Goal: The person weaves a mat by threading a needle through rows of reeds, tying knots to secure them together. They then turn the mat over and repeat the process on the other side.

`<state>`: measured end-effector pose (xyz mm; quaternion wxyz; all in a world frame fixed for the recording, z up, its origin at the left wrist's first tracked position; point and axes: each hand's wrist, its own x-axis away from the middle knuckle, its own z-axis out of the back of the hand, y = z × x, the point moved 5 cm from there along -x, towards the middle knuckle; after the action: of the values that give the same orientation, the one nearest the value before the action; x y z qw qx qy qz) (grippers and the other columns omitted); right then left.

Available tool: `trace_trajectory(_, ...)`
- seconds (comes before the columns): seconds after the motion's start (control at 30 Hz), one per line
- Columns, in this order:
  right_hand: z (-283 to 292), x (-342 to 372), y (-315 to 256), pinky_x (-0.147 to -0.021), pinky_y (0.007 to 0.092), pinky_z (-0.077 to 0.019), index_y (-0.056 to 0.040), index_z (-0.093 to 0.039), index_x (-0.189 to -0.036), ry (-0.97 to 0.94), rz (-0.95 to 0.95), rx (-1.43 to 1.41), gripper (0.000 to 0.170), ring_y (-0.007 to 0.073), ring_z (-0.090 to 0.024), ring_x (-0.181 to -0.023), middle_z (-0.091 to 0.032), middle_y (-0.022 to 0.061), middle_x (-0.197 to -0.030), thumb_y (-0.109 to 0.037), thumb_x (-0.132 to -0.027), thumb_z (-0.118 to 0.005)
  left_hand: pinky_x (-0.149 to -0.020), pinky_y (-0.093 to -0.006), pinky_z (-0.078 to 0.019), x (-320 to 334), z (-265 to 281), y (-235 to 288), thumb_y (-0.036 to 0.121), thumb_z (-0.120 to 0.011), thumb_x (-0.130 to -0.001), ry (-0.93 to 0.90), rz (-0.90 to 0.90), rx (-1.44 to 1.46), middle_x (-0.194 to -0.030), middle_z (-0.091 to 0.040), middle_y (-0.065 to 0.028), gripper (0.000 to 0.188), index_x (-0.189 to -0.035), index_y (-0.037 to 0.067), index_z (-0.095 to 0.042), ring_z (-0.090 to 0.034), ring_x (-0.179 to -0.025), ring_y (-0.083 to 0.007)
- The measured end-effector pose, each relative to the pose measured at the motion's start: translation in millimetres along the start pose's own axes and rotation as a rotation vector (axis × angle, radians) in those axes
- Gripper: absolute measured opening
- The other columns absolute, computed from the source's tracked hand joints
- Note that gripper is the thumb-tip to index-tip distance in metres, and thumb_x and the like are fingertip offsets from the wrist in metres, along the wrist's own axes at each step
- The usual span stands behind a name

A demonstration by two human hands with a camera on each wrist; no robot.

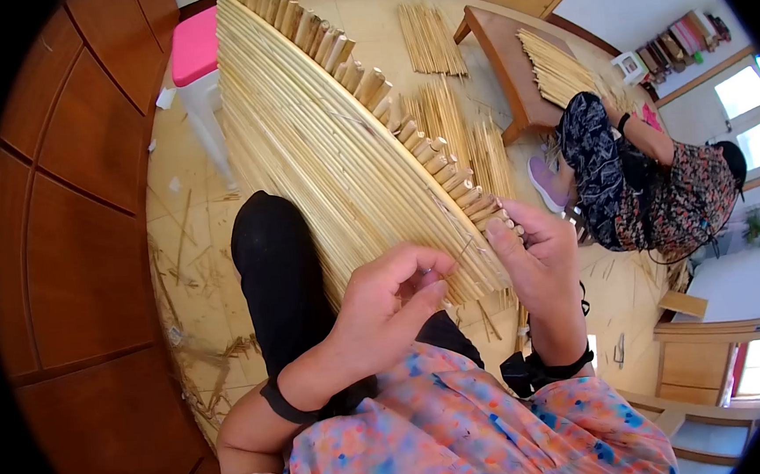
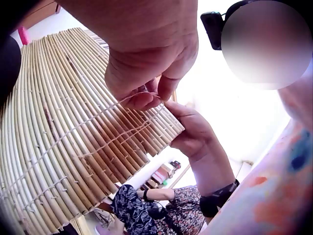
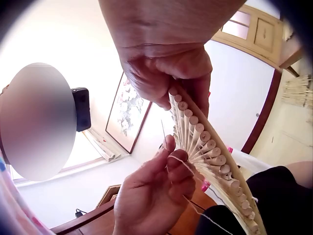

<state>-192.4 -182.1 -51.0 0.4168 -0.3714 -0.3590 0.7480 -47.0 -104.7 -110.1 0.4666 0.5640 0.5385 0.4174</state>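
A mat of reed stalks (image 1: pixel 341 178), stitched in rows with thread, lies slanting across the lap, its cut stalk ends (image 3: pixel 210 144) along one edge. My right hand (image 1: pixel 540 257) grips the mat at its near corner, thumb on one face and fingers behind. Close by, my left hand (image 1: pixel 393 302) pinches a thin needle (image 3: pixel 164 129) between thumb and forefinger, its point sticking up. A pale thread (image 3: pixel 181 161) loops over the left fingers and trails below. Seen from the left wrist, two strands of thread (image 2: pixel 93 120) run across the stalks to that hand.
A pink-topped stool (image 1: pixel 195 52) stands by the mat's far end. Reed bundles (image 1: pixel 432 39) lie on the floor, with scraps at left. Another person (image 1: pixel 658 182) sits at right beside a low table (image 1: pixel 510 78) holding more reeds. Brown cabinets (image 1: pixel 86 187) line the left.
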Motion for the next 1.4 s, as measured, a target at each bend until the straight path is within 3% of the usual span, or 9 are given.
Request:
trace_trajectory(0.17,-7.7,-3.5,10.7,-0.056,0.0199,-0.0449,0.0062,-0.064,-0.107,-0.021,-0.089,-0.017,0.025,0.002,-0.053,-0.066,-0.066,0.0033,-0.077,-0.011,-0.088,-0.064,-0.057,-0.0159,-0.0397,-0.5,5.2,-10.0,0.002,-0.059,-0.088,0.01,0.009,-0.029,-0.08,-0.054,0.0033,0.01,-0.098,0.0,-0.059,-0.048,-0.067,0.0)
trace_trajectory(0.47,-11.6,-2.4,4.3,-0.062,0.0196,-0.0463,0.0051,-0.064,-0.11,-0.046,-0.09,-0.073,0.026,0.0034,-0.056,-0.073,-0.067,0.0028,-0.083,-0.013,-0.092,-0.061,-0.049,-0.0158,-0.0352,-0.9,-2.7,-17.1,0.003,-0.061,-0.087,-0.008,0.037,-0.033,-0.069,-0.051,0.0052,0.005,-0.091,0.001,-0.059,-0.043,-0.057,0.0016)
trace_trajectory(0.57,-13.2,-4.8,2.9,-0.063,0.0197,-0.0463,0.0054,-0.063,-0.111,-0.054,-0.077,-0.098,0.026,0.0032,-0.055,-0.073,-0.067,0.0029,-0.084,-0.013,-0.092,-0.06,-0.052,-0.0221,-0.042,-0.7,-1.8,-10.6,0.002,-0.062,-0.085,-0.003,0.065,-0.072,-0.068,-0.055,-0.0005,0.006,-0.087,0.0,-0.057,-0.049,-0.058,-0.0048)
trace_trajectory(0.67,-9.6,-6.1,3.0,-0.063,0.0198,-0.0458,0.0057,-0.063,-0.111,-0.069,-0.107,-0.099,0.026,0.0029,-0.054,-0.073,-0.066,0.0021,-0.084,-0.012,-0.093,-0.059,-0.051,-0.0221,-0.042,-3.0,-6.0,-10.0,0.002,-0.063,-0.085,0.006,0.081,-0.049,-0.068,-0.055,-0.0008,0.007,-0.088,0.0,-0.057,-0.05,-0.057,-0.0048)
trace_trajectory(0.77,-7.3,-8.0,-0.7,-0.063,0.0197,-0.045,0.0055,-0.063,-0.111,-0.08,-0.123,-0.109,0.026,0.0026,-0.053,-0.072,-0.066,0.0011,-0.082,-0.012,-0.093,-0.058,-0.049,-0.0161,-0.036,-4.4,-12.7,-6.0,0.002,-0.063,-0.087,0.025,0.074,-0.03,-0.067,-0.053,0.0049,0.006,-0.09,0.0,-0.058,-0.046,-0.057,0.0015)
trace_trajectory(1.2,8.7,-22.1,-11.1,-0.054,0.0224,-0.0413,0.0064,-0.062,-0.11,-0.21,-0.049,-0.031,0.028,0.0038,-0.047,-0.062,-0.056,0.0045,-0.067,-0.013,-0.09,-0.059,-0.054,-0.0176,-0.044,-10.7,-21.9,10.4,0.005,-0.062,-0.089,0.001,0.239,0.096,-0.077,-0.06,0.0001,0.008,-0.093,0.001,-0.057,-0.053,-0.061,-0.0023)
trace_trajectory(1.3,12.0,-25.9,-24.7,-0.074,0.024,-0.0465,0.0097,-0.058,-0.115,-0.312,-0.123,-0.048,0.035,0.009,-0.057,-0.084,-0.067,0.0084,-0.091,-0.017,-0.092,-0.055,-0.054,-0.0175,-0.044,-12.9,-22.7,18.0,0.005,-0.062,-0.089,-0.026,0.276,0.194,-0.077,-0.06,0.0002,0.007,-0.093,0.001,-0.057,-0.053,-0.062,-0.0025)
trace_trajectory(1.4,20.0,-25.1,-26.5,-0.072,0.0235,-0.0464,0.0093,-0.058,-0.114,-0.308,-0.113,-0.043,0.035,0.0079,-0.056,-0.081,-0.066,0.0083,-0.089,-0.017,-0.092,-0.055,-0.054,-0.0174,-0.0435,-12.6,-22.9,30.9,0.004,-0.062,-0.089,-0.075,0.349,0.234,-0.076,-0.059,0.0006,0.007,-0.094,0.002,-0.057,-0.053,-0.061,-0.0027)
